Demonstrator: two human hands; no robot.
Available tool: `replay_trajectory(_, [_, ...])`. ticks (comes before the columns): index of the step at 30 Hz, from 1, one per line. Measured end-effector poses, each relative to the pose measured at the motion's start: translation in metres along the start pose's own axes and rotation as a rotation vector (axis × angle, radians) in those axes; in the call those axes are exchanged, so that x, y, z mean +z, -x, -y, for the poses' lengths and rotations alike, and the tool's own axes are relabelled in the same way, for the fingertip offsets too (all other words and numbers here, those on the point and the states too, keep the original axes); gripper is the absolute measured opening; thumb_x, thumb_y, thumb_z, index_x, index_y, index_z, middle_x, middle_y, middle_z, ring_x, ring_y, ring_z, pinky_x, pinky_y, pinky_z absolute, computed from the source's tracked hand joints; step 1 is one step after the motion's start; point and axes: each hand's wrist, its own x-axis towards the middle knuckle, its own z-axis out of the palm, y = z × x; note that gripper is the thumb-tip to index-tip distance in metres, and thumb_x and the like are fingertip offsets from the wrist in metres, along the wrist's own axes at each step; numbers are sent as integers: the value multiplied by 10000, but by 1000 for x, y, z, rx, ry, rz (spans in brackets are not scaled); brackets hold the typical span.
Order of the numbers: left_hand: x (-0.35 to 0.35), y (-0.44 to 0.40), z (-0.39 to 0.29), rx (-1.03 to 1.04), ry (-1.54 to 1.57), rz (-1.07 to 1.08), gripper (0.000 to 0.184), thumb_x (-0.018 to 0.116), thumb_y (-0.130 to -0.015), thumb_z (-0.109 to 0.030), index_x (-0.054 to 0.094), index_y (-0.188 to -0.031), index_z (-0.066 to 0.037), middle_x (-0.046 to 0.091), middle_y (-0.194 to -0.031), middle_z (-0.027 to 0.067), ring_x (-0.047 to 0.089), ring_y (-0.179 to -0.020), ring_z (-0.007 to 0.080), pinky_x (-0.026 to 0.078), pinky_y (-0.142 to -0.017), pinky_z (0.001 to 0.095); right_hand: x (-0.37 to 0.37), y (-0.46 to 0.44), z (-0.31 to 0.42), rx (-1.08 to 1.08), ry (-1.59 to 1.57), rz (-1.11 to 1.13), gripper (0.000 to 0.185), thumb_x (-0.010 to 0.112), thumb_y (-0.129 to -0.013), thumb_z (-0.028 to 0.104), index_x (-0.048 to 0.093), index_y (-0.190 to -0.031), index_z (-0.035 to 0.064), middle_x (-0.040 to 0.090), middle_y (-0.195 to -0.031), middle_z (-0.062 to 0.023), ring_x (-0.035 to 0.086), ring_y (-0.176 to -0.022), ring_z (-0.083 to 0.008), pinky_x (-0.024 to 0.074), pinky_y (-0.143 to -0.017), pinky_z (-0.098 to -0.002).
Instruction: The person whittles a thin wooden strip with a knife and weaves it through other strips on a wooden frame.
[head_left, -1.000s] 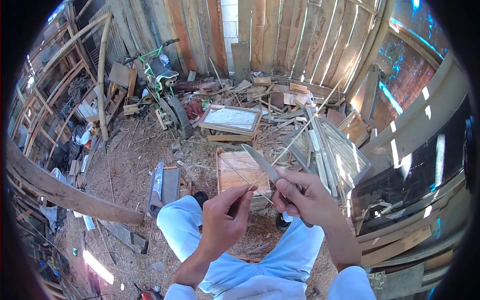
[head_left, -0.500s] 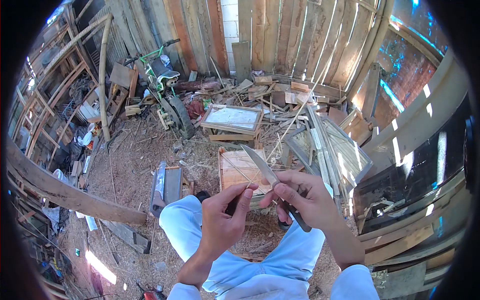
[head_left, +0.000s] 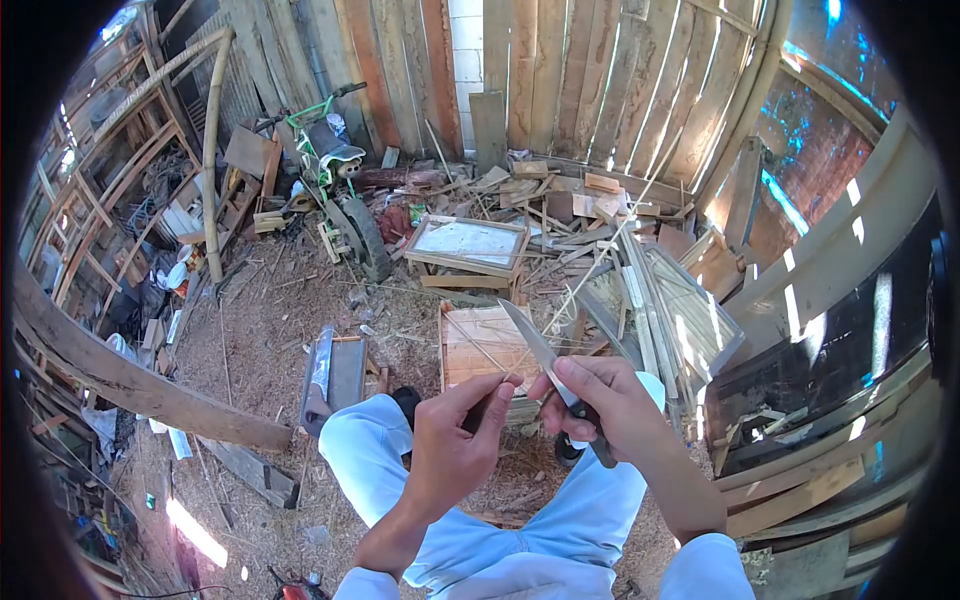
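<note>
My right hand [head_left: 605, 398] is wrapped around the dark handle of a knife [head_left: 532, 335], its bare blade pointing up and away to the left. My left hand [head_left: 463, 425] is closed, thumb and forefinger pinched together just left of the blade. A thin pale stick [head_left: 478, 342] runs to those fingertips, its far part over a shallow wooden box [head_left: 442, 345] on the ground. Fingers hide the stick's near end. Whether the blade touches the stick, I cannot tell. Both hands are above my knees.
Wood scraps [head_left: 560, 205] are heaped by the plank wall, near a framed panel [head_left: 465, 240]. A small motorbike [head_left: 350, 215] stands at the back left. A curved beam [head_left: 150, 390] crosses the left side. Shavings cover the ground. Boards [head_left: 800, 490] are stacked at right.
My right hand and the knife have shifted slightly right and down. My left hand has moved a little to the right, still pinched. The view has shifted slightly.
</note>
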Motion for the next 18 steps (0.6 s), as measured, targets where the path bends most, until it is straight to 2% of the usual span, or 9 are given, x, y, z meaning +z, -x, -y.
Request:
replay_trajectory(2, [0,0,1,-3,7,1,161,575,-915,-89,664,-999,15,568,-653,-17,455,-587,21,348,-499,185,0,0,-1,54,-106,-3,435,417,-989,344,619,-954,-39,589,-663,-79,410,-460,-40,315,-419,-174])
replay_trajectory(8, [-1,0,1,1,8,18,169,575,-917,-105,663,-999,15,568,-657,-26,456,-599,23,352,-510,187,1,-2,-4,64,-17,-17,508,393,-987,402,610,-833,-30,562,-594,-74,402,-420,-45,315,-394,-175])
replay_trajectory(18, [-3,0,-2,-10,-13,22,171,576,-917,-113,667,-995,8,558,-629,-18,450,-582,21,342,-494,188,3,-4,-5,149,-150,15,519,391,-985,404,598,-815,-40,550,-567,-84,379,-397,-50,293,-379,-186])
